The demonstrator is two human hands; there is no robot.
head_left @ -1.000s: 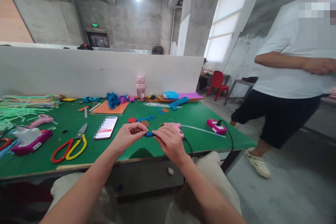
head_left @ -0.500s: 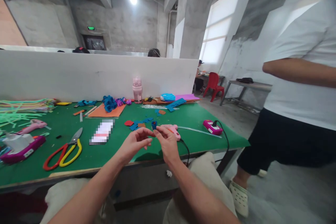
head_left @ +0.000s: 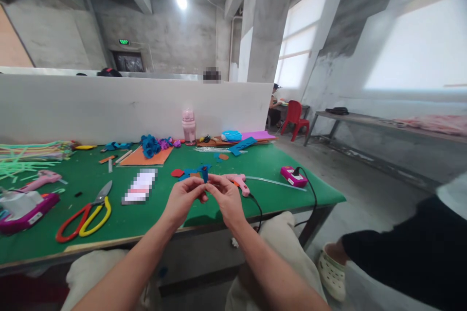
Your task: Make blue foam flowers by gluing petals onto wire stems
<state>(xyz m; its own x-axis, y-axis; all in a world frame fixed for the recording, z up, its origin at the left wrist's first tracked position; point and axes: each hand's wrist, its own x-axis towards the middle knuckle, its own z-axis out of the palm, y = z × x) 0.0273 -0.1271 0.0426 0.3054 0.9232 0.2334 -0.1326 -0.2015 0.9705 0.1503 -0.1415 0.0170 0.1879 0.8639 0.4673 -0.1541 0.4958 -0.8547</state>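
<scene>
Both hands meet just above the near edge of the green table. The left hand and right hand pinch one small blue felt piece between their fingertips, so that it stands up above them. Just behind the right hand lies a pink glue gun, its black cord running off the table's edge. Left of the hands lie red-and-yellow scissors; further back sits an orange sheet. Another person's leg and shoe stand right of the table.

The green sign is too small to read.
</scene>
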